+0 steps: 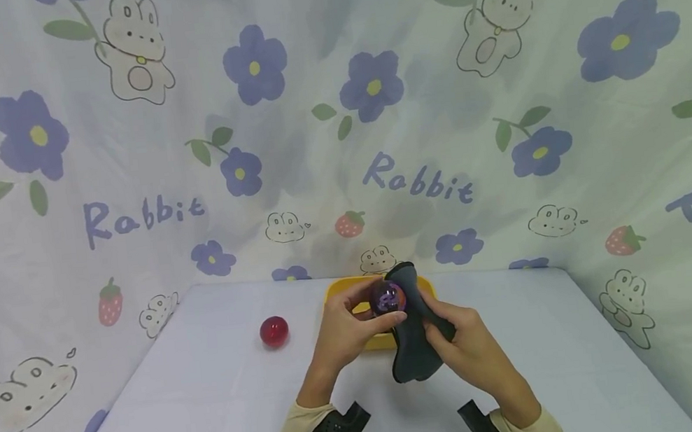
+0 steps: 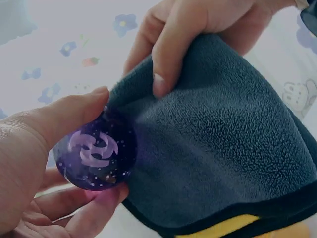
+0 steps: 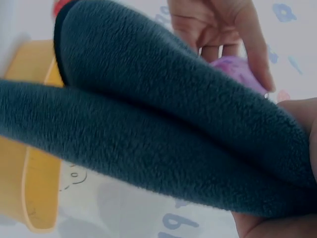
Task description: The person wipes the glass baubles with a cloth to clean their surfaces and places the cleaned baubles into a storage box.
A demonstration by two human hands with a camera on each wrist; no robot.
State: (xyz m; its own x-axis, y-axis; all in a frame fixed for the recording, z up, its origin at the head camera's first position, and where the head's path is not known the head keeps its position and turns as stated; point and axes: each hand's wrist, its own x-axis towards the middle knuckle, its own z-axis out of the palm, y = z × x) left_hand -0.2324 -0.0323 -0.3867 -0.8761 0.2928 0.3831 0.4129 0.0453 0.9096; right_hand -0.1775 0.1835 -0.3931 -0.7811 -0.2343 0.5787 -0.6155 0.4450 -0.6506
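Note:
A purple see-through ball (image 2: 96, 148) with a pale swirl mark and glitter specks sits between the thumb and fingers of my left hand (image 1: 346, 323). My right hand (image 1: 474, 340) grips a folded dark grey-green plush cloth (image 1: 413, 328) with a black edge. In the left wrist view the cloth lies right against the ball's side, the right thumb pressing on its top edge. The right wrist view shows the cloth's folds up close, covering much of the ball. Both hands are raised in front of a yellow bin (image 1: 379, 341), which they partly hide.
A red shiny ball (image 1: 274, 332) rests on the white tabletop (image 1: 213, 399), left of the yellow bin. Behind the table hangs a curtain (image 1: 313, 142) printed with rabbits and flowers. Black curved pieces (image 1: 340, 424) are strapped at both wrists.

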